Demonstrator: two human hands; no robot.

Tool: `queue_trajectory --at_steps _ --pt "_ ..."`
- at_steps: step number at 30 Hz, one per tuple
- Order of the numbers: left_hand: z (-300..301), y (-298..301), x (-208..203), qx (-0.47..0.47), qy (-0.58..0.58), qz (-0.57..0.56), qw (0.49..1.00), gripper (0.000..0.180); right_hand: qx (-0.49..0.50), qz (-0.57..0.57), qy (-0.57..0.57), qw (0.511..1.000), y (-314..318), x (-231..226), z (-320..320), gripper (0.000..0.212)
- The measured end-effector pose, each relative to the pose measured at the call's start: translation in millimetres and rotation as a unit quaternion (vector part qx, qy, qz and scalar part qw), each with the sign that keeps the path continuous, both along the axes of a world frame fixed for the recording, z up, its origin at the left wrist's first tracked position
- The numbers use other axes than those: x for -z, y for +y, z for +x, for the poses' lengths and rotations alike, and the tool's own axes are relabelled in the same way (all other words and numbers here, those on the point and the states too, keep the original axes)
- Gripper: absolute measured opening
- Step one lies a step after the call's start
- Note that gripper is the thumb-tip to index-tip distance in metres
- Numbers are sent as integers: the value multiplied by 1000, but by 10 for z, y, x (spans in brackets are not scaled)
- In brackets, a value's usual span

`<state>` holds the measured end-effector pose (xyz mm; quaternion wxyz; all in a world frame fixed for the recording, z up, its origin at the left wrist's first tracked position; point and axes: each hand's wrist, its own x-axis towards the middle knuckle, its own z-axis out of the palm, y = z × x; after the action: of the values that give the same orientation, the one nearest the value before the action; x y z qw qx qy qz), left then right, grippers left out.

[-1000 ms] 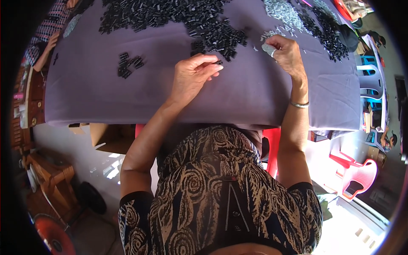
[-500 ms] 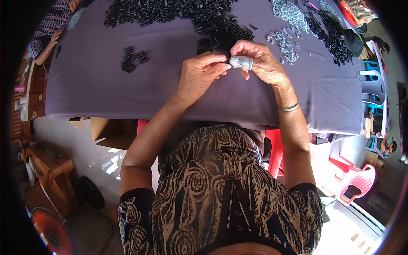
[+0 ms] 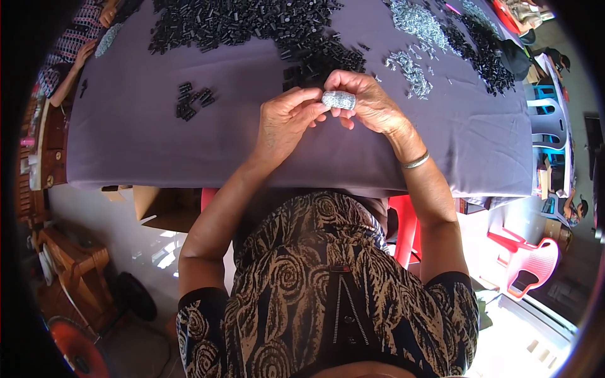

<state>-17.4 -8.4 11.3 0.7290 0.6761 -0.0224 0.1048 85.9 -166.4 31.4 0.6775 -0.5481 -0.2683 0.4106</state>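
Above the purple-grey tablecloth (image 3: 208,148), my two hands meet at the fingertips. My left hand (image 3: 285,123) is closed in a pinch, thumb against forefinger. My right hand (image 3: 373,108) is curled towards it, a speckled grey finger cover (image 3: 339,99) on one finger. Whatever the fingertips hold is hidden behind that cover and the fingers. Just beyond the hands lies a big heap of small black cylindrical pieces (image 3: 246,25). A few black pieces (image 3: 192,101) form a separate group to the left. Small silvery metal pieces (image 3: 413,74) are scattered to the right.
A larger silvery pile (image 3: 419,25) and another black pile (image 3: 488,60) lie at the far right. Another person's arm (image 3: 74,72) rests at the table's left end. Below are a cardboard box (image 3: 167,211), a fan (image 3: 72,343) and a red chair (image 3: 529,264).
Both hands have shifted slightly left and nearer to me in the view, still together. A dark bit that showed between the fingertips is now hidden. The whole scene has shifted a little.
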Motion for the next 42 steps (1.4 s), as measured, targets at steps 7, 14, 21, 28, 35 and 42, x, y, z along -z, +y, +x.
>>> queue_trajectory --at_steps 7,14,21,28,35,42 --pt "22 13 10 -18 -23 14 999 16 243 -75 -212 944 -130 -82 240 11" --pt "56 31 52 -37 -26 -60 997 17 273 -249 -595 714 -323 -53 911 16" --pt "56 70 59 -50 -23 -82 995 17 228 -335 -629 664 -178 27 923 11" --pt "82 46 54 -39 -16 -72 996 17 274 -251 -497 784 -226 -94 802 8" --pt "75 66 88 -48 -26 -48 997 17 46 13 -129 990 -1 -78 285 17" --pt "62 46 55 -52 -11 -34 998 17 51 15 -47 997 85 -21 117 16"
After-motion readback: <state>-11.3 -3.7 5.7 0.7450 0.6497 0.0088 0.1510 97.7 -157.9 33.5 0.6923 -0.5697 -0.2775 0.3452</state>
